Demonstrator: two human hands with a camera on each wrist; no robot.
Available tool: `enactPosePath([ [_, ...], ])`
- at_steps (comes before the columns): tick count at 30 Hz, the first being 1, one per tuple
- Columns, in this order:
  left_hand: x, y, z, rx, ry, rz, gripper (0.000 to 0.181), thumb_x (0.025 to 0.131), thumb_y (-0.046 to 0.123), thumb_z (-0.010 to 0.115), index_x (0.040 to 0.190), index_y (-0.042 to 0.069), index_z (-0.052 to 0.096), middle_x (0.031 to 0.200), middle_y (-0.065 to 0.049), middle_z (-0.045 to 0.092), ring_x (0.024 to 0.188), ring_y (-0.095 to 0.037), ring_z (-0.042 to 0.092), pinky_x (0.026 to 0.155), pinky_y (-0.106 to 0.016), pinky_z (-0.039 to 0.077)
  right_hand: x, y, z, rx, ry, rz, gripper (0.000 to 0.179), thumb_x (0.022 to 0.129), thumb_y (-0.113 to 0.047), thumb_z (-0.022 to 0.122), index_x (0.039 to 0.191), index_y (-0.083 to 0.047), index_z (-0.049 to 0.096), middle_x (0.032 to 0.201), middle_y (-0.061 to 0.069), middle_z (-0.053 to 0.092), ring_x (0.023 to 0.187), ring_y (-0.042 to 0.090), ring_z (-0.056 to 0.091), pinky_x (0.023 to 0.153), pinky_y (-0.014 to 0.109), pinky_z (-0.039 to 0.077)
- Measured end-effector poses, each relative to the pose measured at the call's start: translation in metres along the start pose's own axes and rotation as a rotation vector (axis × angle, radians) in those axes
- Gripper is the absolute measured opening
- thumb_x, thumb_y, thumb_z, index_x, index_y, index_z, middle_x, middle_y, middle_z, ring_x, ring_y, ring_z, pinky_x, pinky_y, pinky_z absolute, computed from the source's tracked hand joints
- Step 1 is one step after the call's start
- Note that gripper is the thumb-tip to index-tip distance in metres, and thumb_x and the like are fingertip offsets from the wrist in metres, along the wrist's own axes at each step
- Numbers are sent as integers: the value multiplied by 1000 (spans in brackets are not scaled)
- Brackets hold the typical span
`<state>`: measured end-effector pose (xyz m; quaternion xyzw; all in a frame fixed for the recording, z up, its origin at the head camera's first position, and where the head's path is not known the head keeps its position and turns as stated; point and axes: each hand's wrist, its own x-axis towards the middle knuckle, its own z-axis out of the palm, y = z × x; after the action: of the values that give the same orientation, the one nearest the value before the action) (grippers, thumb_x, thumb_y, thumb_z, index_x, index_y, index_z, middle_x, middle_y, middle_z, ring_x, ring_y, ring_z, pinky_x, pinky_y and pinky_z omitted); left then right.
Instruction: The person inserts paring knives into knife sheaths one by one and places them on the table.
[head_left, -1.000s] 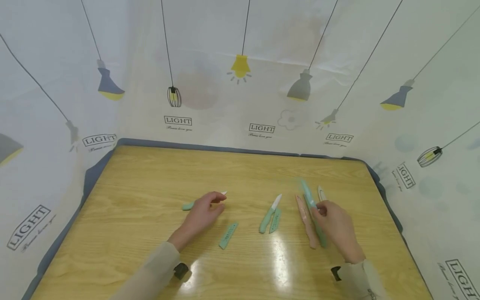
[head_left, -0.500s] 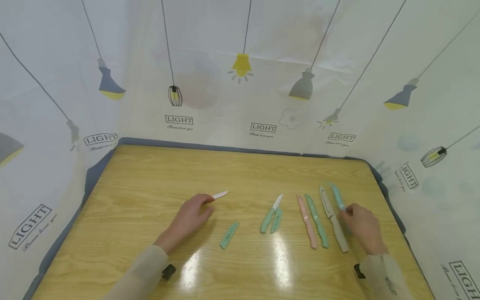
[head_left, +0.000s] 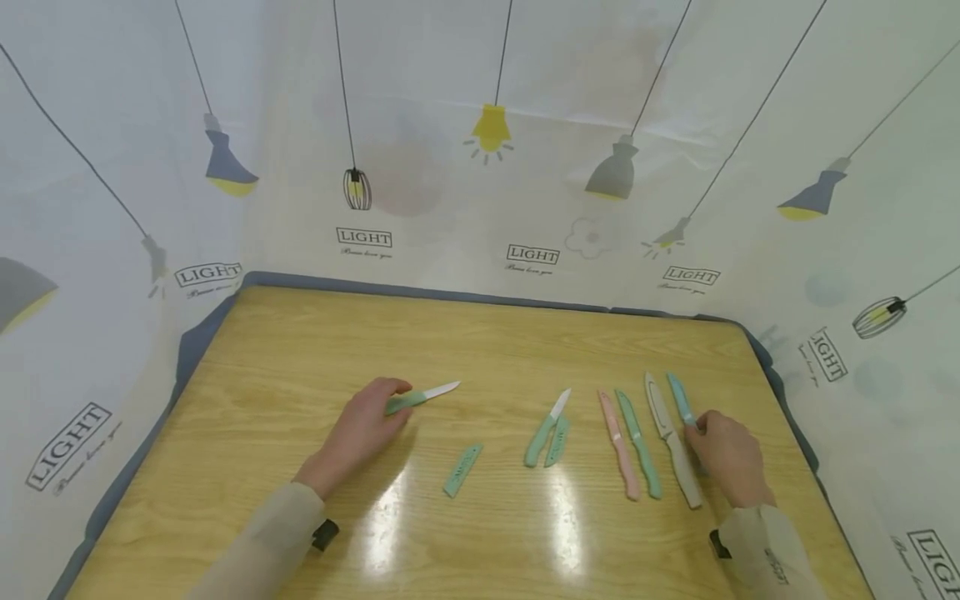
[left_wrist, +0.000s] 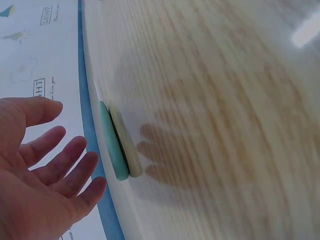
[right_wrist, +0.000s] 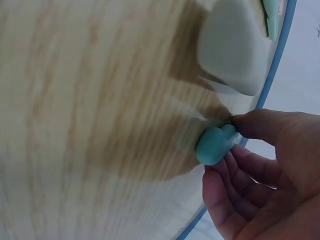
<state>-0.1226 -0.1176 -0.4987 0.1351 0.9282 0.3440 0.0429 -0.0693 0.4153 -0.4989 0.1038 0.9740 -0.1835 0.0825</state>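
The right hand (head_left: 727, 457) pinches the blue knife (head_left: 679, 398) by its handle, rightmost in a row on the table (head_left: 315, 333) after the pink knife (head_left: 619, 446), green knife (head_left: 639, 446) and grey knife (head_left: 675, 454); the left hand (head_left: 358, 427) is released, fingers loosely spread near a paring knife (head_left: 406, 402) lying bare; a sheath (head_left: 462, 470) lies nearer the person; between it and the row, a second paring knife (head_left: 538, 442) lies close beside another sheath (head_left: 556, 443)
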Motion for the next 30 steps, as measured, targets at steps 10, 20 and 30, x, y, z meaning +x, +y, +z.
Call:
enactPosePath([
  [10, 0, 15, 18, 34, -69, 47, 36, 99, 21, 72, 130, 6, 65, 131, -11, 65, 124, -31, 60, 104, -51, 53, -1, 1, -2, 2, 17, 14, 50, 106, -29, 50, 117, 20, 57, 99, 32, 65, 80, 36, 65, 65, 51, 57],
  [20, -6, 56, 43, 273, -222, 186, 68, 94, 49, 75, 138, 1, 57, 136, -16, 58, 127, -35, 56, 105, -51, 51, -7, -6, -1, -15, 119, 8, 53, 106, -33, 49, 122, 17, 57, 112, 40, 58, 89, 50, 63, 68, 58, 55],
  [30, -12, 66, 64, 462, -216, 282, 66, 88, 49, 80, 130, 2, 61, 118, -14, 59, 105, -30, 60, 82, -41, 58, -14, -22, -9, -4, 83, 52, 56, 106, -37, 45, 130, 13, 55, 125, 41, 53, 103, 55, 58, 77, 62, 52],
])
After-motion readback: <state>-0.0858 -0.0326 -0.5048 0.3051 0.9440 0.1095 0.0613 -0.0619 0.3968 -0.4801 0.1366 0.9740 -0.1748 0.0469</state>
